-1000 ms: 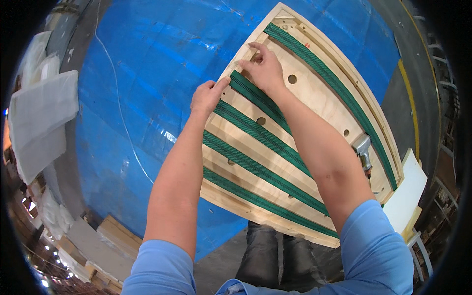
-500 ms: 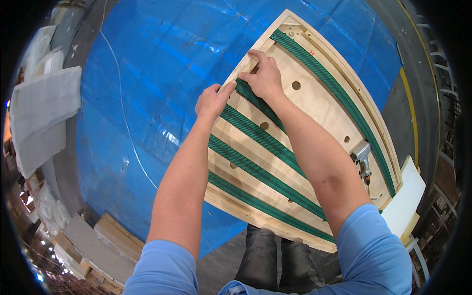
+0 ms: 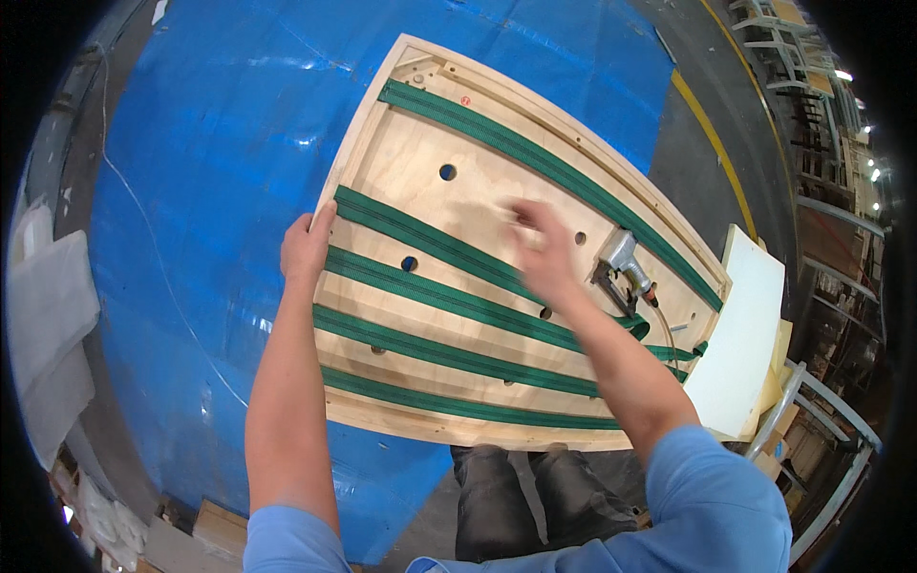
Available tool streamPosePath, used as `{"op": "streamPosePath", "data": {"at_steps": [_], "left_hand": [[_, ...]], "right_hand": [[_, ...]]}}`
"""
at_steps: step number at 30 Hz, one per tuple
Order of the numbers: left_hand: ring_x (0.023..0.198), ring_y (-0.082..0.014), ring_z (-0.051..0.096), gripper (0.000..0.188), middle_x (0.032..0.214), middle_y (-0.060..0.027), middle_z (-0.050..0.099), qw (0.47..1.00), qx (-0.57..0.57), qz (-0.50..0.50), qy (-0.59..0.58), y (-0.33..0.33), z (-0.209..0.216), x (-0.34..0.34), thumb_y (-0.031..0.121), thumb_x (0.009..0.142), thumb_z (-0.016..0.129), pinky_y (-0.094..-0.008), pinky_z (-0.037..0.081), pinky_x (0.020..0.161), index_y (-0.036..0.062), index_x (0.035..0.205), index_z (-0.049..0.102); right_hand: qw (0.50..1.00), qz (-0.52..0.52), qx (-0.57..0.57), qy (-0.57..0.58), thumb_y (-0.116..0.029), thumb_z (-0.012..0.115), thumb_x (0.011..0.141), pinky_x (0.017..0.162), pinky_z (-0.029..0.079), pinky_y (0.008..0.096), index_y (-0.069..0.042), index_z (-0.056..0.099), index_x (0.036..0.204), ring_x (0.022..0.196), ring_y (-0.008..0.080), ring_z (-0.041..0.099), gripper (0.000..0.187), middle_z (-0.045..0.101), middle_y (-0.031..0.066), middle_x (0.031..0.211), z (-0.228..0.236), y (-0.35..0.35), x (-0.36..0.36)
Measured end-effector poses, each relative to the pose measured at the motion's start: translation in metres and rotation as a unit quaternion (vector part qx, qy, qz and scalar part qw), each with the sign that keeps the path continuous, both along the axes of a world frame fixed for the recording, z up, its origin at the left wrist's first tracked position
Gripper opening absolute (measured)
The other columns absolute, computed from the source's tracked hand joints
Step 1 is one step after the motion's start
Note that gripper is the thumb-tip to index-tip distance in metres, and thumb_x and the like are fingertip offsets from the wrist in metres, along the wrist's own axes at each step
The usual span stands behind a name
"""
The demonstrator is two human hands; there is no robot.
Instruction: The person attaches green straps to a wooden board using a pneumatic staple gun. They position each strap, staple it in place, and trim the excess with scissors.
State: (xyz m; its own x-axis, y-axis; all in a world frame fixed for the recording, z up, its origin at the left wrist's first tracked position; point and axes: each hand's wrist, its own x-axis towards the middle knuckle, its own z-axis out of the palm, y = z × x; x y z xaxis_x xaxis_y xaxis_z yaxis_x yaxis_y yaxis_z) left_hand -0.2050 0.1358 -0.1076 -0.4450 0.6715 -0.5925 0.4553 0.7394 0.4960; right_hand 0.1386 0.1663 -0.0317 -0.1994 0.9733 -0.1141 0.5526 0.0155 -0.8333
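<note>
A curved wooden frame (image 3: 346,164) with a plywood panel lies before me, crossed lengthwise by several green webbing straps. My left hand (image 3: 306,246) grips its left rim. The thumb presses at the end of one green strap (image 3: 420,229), whose far end curls loose beside the staple gun. Over the middle of the panel hangs my right hand (image 3: 544,250), smeared by motion, so its fingers cannot be made out well. To the right of that hand, a silver and black pneumatic staple gun (image 3: 621,265) rests on the panel.
Blue sheeting (image 3: 220,191) covers the floor around the frame. A white board (image 3: 735,334) adjoins its right end, near a grey metal frame (image 3: 821,401). Wrapped white bundles (image 3: 53,325) stand at far left. A thin hose (image 3: 162,248) crosses the sheeting.
My right hand has left the strap end at the rim and moved right over the panel. My left hand stays at the rim. The view has shifted, showing the staple gun fully.
</note>
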Motion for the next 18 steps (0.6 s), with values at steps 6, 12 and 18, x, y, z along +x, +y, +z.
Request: {"op": "streamPosePath", "data": {"at_steps": [6,12,18], "left_hand": [[0.107,-0.0354,0.067,0.075,0.109,-0.0153,0.074,0.999,-0.031,-0.037,-0.002,0.020,0.010,0.020,0.076,0.084,0.055,-0.0457,0.050,0.091,0.0075,0.109,0.074],[0.104,-0.0290,0.069,0.073,0.105,-0.0109,0.074,0.999,-0.047,-0.005,0.000,0.013,0.024,0.011,0.076,0.084,0.055,-0.0431,0.050,0.090,0.0102,0.108,0.075],[0.101,-0.0254,0.069,0.071,0.098,-0.0071,0.074,0.998,-0.059,0.001,-0.014,0.016,0.029,0.016,0.076,0.084,0.055,-0.0417,0.050,0.090,0.0129,0.108,0.075]], "right_hand": [[0.890,-0.132,-0.103,-0.424,-0.007,0.069,0.080,0.096,0.052,0.0418,-0.005,0.063,0.128,0.108,0.0324,0.065,0.048,0.065,0.0198,0.122,0.032,-0.057,0.257],[0.898,-0.024,-0.148,-0.414,-0.005,0.076,0.068,0.091,0.053,0.0415,-0.001,0.062,0.125,0.100,0.0330,0.065,0.058,0.063,0.0169,0.110,-0.001,-0.035,0.266],[0.934,-0.073,-0.179,-0.300,-0.002,0.069,0.068,0.084,0.054,0.0403,0.004,0.058,0.117,0.090,0.0318,0.068,0.051,0.067,0.0189,0.098,0.004,-0.021,0.248]]}}
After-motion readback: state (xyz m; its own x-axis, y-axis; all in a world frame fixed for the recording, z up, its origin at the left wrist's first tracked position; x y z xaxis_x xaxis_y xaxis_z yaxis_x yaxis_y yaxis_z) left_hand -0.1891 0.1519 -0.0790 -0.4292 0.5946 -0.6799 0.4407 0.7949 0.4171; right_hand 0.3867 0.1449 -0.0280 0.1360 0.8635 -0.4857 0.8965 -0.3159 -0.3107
